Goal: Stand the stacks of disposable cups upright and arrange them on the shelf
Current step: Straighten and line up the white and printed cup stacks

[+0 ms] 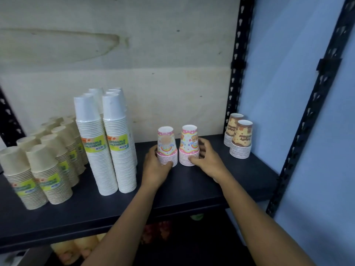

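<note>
Two short stacks of pink patterned cups stand upright, rims down, side by side in the middle of the dark shelf. My left hand grips the left pink stack at its base. My right hand grips the right pink stack, thumb at the front, fingers curled round its right side. Two brown patterned stacks stand upright at the right end of the shelf.
Tall white cup stacks stand to the left of my hands, with several beige stacks further left. A black slotted upright rises at the back right, and another at the front right. Items lie on the shelf below.
</note>
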